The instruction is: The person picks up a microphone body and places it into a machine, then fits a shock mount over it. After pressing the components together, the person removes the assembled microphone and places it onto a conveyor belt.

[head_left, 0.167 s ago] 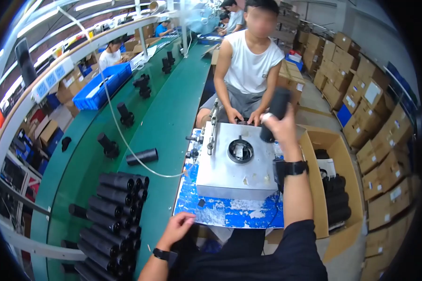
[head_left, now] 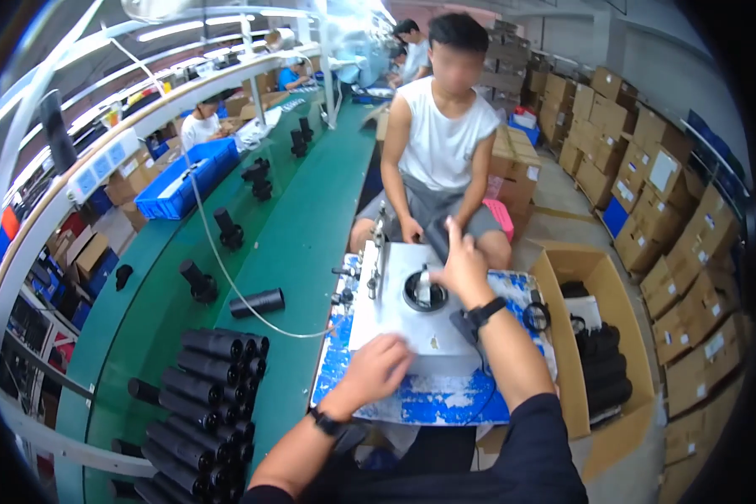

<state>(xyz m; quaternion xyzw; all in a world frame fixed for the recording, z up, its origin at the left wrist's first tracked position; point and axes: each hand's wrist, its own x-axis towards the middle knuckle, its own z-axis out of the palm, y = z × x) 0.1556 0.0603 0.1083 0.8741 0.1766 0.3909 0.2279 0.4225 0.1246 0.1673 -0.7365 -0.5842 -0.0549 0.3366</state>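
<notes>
My right hand (head_left: pixel 464 270) grips a black cylindrical tube (head_left: pixel 438 238), tilted above the far part of a silver metal box (head_left: pixel 378 319). Below that hand, a round black fitting (head_left: pixel 410 297) is set in the box top, with a pale piece inside it. My left hand (head_left: pixel 376 370) hovers at the near edge of the box, fingers loosely bent, slightly blurred and holding nothing. A metal clamp (head_left: pixel 375 267) stands along the box's left side. Facing me, a seated co-worker in a white sleeveless top has a hand at the box's far edge.
Black tubes (head_left: pixel 195 382) lie stacked on the green conveyor (head_left: pixel 311 218) at left, with one loose tube (head_left: pixel 257 303) beyond. An open carton (head_left: pixel 554 336) with black parts stands right. A black ring (head_left: pixel 536 317) lies on the worn blue tabletop (head_left: pixel 445 399). A pale hose crosses the conveyor.
My right hand has brought the tube leftward and lower, over the box. My left hand has moved up and right to the box's near edge. The black ring on the tabletop has come into view.
</notes>
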